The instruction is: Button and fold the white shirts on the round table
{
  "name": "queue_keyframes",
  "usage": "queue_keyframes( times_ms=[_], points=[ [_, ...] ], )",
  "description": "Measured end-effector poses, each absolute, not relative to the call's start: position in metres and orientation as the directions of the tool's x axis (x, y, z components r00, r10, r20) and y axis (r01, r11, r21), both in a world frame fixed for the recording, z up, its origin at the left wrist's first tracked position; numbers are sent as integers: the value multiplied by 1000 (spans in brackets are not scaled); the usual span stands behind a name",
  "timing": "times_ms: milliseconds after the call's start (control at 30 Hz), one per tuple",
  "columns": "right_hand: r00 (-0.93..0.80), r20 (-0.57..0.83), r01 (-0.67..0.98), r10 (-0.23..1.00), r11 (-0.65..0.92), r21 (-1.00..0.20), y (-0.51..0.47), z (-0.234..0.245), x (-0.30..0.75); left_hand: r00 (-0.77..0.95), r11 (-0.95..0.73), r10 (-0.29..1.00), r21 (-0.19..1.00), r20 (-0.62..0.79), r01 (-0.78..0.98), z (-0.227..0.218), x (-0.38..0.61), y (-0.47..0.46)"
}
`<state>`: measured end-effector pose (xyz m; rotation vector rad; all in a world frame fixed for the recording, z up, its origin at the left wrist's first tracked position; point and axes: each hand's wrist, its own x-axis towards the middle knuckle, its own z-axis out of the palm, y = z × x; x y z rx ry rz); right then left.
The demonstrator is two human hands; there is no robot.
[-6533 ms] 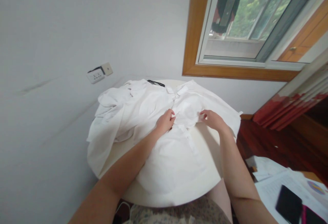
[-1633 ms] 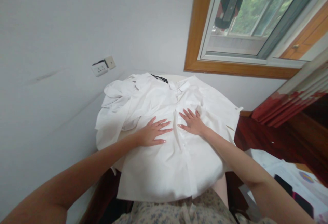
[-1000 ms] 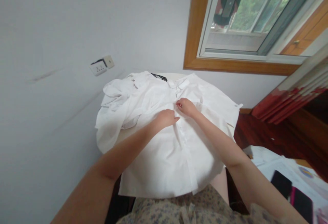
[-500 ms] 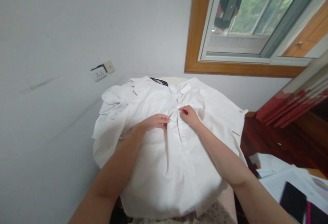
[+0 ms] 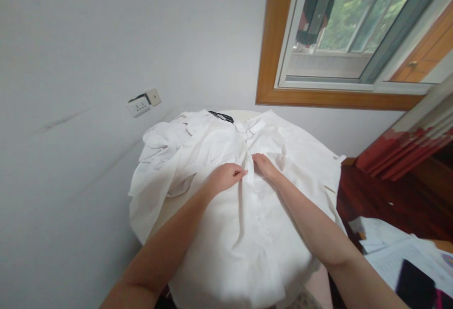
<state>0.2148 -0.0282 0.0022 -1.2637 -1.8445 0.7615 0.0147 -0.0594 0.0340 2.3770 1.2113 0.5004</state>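
A white shirt [image 5: 219,233] lies spread over a round table [image 5: 170,211], collar toward the wall and hem toward me. My left hand [image 5: 228,177] pinches the left edge of the shirt's front opening, fingers closed on the cloth. Just beyond it and to the right, my right hand [image 5: 264,163] has its fingers closed on the other front edge. The two front edges meet between my hands. Buttons or buttonholes are too small to make out there. The sleeves spread out to both sides, the left one bunched in folds.
A black strap-like item [image 5: 221,116] lies at the table's far edge. Behind are a wall socket [image 5: 138,106] and a wood-framed window [image 5: 264,94]. Papers [image 5: 389,250] and a dark phone-like object [image 5: 414,283] lie at lower right, near a red and white curtain [image 5: 392,151].
My left hand has moved right with the left front edge, bringing it against the other edge. My right hand stays at about the same place on the shirt.
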Motion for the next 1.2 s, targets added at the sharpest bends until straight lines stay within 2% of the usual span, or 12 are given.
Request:
queue_keyframes(
  times_ms=[67,167,233,300,433,500,633,733,800,933,1033,1200],
  points=[
    [-167,174,311,971,219,-925,-30,6,212,554,-591,804,402,217,700,37,18,-64],
    [-122,114,115,986,129,-985,-36,10,203,568,-636,772,356,286,685,41,21,-66],
    [-98,144,48,985,150,-988,-39,11,198,568,-669,743,356,355,653,41,23,-65],
    [-90,216,48,972,221,-974,-42,11,195,527,-683,724,351,445,641,38,23,-63],
    [-114,414,253,903,430,-867,-46,12,197,392,-637,731,352,559,686,26,19,-53],
    [-146,445,399,884,464,-791,-46,12,199,360,-609,746,355,560,709,18,16,-48],
    [-112,346,703,932,320,-635,-44,14,207,434,-585,776,264,458,767,0,13,-44],
    [-65,378,855,923,247,-457,-40,13,216,487,-569,796,172,359,804,-10,15,-46],
    [-96,379,906,920,238,-350,-38,9,220,493,-564,800,148,343,812,-12,17,-48],
    [-149,261,957,954,205,-204,-40,0,218,489,-569,782,124,387,813,-8,20,-54],
    [-160,244,965,957,203,-165,-49,-4,213,504,-589,754,95,421,803,-3,23,-66],
    [-176,256,961,951,222,-165,-74,-6,208,536,-606,769,131,349,784,-4,23,-116]
  ],
)
